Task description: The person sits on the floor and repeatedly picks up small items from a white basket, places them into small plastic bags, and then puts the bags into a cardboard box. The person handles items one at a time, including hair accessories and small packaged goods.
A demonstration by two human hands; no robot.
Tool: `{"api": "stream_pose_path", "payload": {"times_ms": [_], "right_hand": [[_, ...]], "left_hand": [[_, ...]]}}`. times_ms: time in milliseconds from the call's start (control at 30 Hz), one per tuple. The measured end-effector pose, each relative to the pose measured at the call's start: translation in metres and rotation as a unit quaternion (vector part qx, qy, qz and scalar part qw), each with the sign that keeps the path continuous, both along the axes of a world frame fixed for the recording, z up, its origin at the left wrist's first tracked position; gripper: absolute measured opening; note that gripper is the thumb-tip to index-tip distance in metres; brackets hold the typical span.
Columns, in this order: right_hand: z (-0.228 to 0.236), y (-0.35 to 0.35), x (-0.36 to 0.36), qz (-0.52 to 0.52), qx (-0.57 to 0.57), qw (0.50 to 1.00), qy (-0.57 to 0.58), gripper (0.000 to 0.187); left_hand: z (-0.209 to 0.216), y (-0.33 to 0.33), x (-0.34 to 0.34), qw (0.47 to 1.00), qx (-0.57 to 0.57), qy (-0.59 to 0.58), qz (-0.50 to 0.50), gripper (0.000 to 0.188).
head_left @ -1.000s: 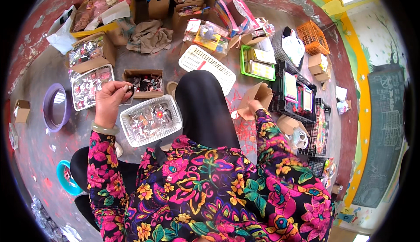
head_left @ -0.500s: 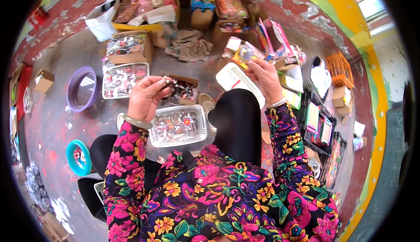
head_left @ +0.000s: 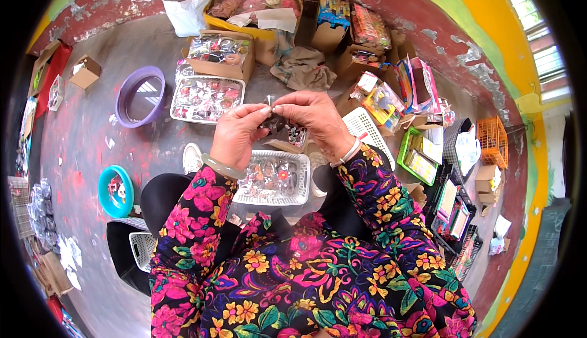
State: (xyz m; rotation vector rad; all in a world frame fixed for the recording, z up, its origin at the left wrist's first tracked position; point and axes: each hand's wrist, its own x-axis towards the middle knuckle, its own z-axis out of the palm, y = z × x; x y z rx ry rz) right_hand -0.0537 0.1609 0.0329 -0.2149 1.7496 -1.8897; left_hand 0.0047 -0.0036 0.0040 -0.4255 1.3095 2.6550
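Note:
My left hand (head_left: 237, 137) and my right hand (head_left: 319, 124) meet in front of me, above the floor, both closed in a pinch. Between their fingertips is a small dark piece (head_left: 274, 124) with a pale, shiny tip poking up; its exact kind is too small to tell. Just below the hands stands a white plastic basket (head_left: 269, 198) with small items in clear wrapping. Behind my fingers, a small cardboard box of similar packets is partly hidden. A white perforated tray (head_left: 368, 129) sits beyond my right wrist.
Left of me are a purple basin (head_left: 122, 118) and a turquoise basin (head_left: 104, 195). Ahead stand a second filled white basket (head_left: 175, 109), a cardboard box of packets (head_left: 221, 70) and a crumpled cloth (head_left: 302, 69). Black crates (head_left: 457, 222) and an orange crate (head_left: 493, 142) line the right.
My right hand has come from beside the white tray on the right to meet my left hand. Both now pinch at the small dark piece. The view has shifted slightly.

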Motion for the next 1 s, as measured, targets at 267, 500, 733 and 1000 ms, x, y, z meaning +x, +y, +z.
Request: {"api": "stream_pose_path", "payload": {"times_ms": [267, 500, 733, 1000], "right_hand": [[-0.006, 0.003, 0.004, -0.023, -0.001, 0.997, 0.073, 0.013], [0.004, 0.005, 0.007, -0.023, -0.018, 0.999, 0.029, 0.013], [0.0, 0.006, 0.006, -0.011, -0.006, 0.998, 0.064, 0.013], [-0.002, 0.009, 0.001, 0.056, 0.001, 0.982, 0.179, 0.013]], "left_hand": [[0.002, -0.001, 0.002, 0.999, -0.028, -0.001, -0.029, 0.016], [0.005, -0.004, 0.001, 0.998, -0.009, -0.007, -0.069, 0.016], [0.001, -0.008, 0.001, 0.993, 0.079, -0.017, -0.082, 0.017], [0.004, -0.015, 0.002, 0.984, 0.137, 0.002, -0.113, 0.019]]}}
